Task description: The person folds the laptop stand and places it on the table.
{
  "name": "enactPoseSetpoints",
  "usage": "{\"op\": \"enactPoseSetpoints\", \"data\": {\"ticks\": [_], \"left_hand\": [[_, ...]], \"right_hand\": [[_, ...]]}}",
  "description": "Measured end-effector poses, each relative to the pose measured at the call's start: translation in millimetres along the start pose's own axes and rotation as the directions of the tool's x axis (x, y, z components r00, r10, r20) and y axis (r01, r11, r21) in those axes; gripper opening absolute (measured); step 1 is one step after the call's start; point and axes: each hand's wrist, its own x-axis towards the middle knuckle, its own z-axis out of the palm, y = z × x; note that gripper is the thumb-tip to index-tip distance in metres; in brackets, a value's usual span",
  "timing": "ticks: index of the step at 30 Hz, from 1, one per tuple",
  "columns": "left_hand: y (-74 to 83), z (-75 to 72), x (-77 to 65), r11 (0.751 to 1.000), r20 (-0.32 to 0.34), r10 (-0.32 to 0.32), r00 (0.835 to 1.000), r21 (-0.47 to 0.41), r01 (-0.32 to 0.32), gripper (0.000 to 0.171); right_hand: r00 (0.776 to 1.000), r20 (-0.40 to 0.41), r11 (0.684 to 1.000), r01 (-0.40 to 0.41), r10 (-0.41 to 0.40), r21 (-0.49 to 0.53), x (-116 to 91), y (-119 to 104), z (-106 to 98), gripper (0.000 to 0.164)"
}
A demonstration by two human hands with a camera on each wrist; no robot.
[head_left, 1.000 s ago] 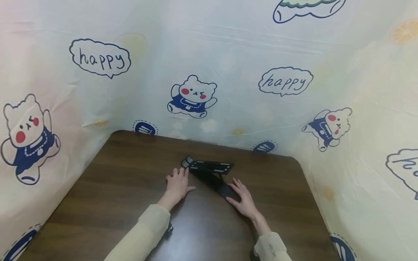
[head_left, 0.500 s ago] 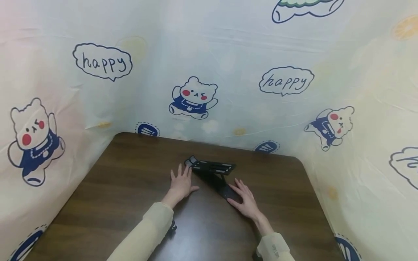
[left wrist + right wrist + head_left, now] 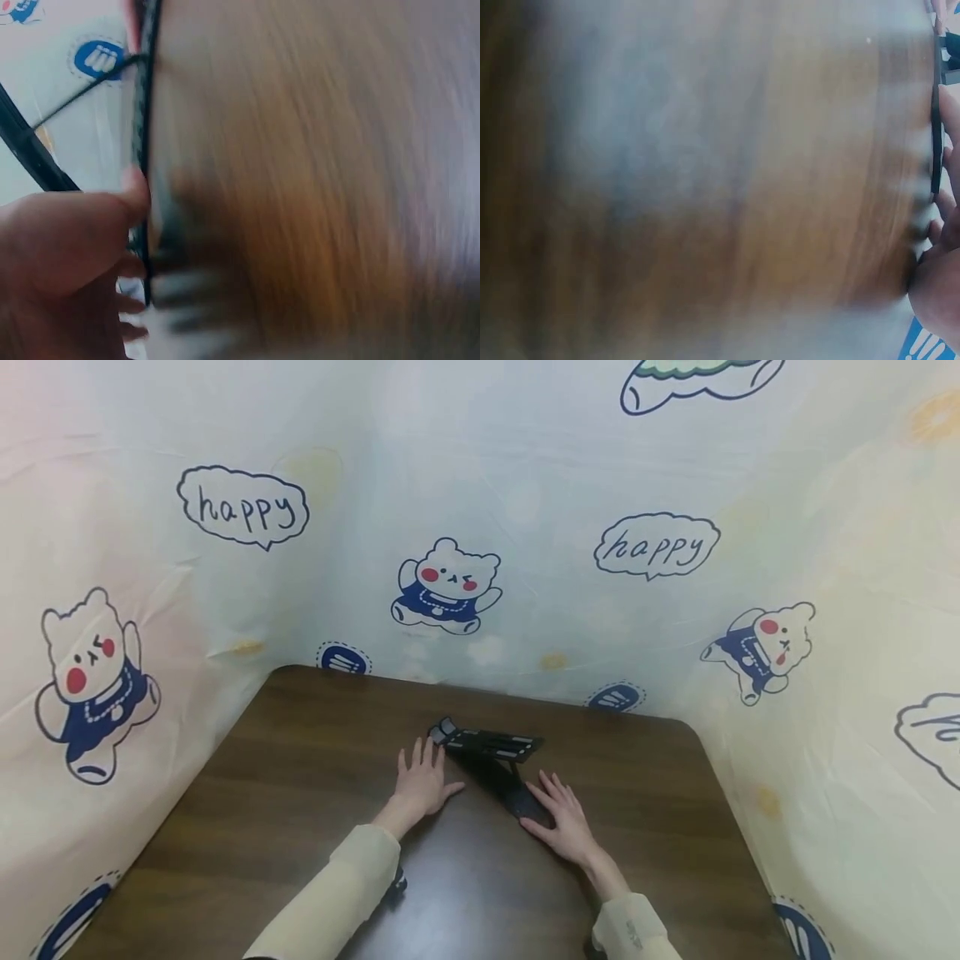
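Your left hand, outspread, is at the hinged end of a black folding stand; your right hand grips its opposite end.

A pale printed cloth hangs behind the brown wood-grain counter and along its left and right sides. The print shows white cartoon bears in blue outfits, outlined "happy" speech bubbles, dark-blue ovals with dashed borders and, upper right, an orange slice. The counter's far corners are rounded.
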Motion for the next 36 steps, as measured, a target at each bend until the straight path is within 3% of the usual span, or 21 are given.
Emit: {"op": "enactPoseSetpoints", "data": {"ticks": [6, 13, 19, 23, 27, 36], "left_hand": [[18.4, 3.1, -4.8, 0.997, 0.005, 0.022, 1.0, -0.076, -0.021, 0.085], [20.4, 4.6, -3.4, 0.998, 0.025, 0.017, 1.0, -0.055, -0.015, 0.082], [25.2, -0.3, -10.2, 0.998, 0.054, 0.037, 0.998, -0.047, -0.035, 0.082], [33.2, 4.5, -17.8, 0.996, 0.066, 0.072, 0.995, -0.053, -0.068, 0.084], [37.1, 8.5, -21.2, 0.995, 0.056, 0.084, 0.995, -0.048, -0.082, 0.085], [33.7, 4.8, -19.4, 0.995, 0.04, 0.104, 0.994, -0.011, -0.104, 0.082]], "right_hand": [[1.0, -0.017, 1.0, -0.007, 0.007, 0.022, 0.8, -0.5, 2.5, 0.066], [1.0, 0.018, 0.999, -0.019, 0.018, 0.031, -0.6, -19.5, -6.7, 0.064], [0.986, 0.138, 0.994, -0.088, 0.096, -0.064, 5.7, -32.4, -25.1, 0.069], [0.97, 0.197, 0.986, -0.124, 0.144, -0.111, 12.6, -35.4, -35.1, 0.071], [0.965, 0.228, 0.988, -0.109, 0.132, -0.111, 14.8, -35.5, -37.5, 0.069], [0.976, 0.206, 0.997, -0.068, 0.075, -0.044, 14.5, -33.8, -30.9, 0.07]]}}
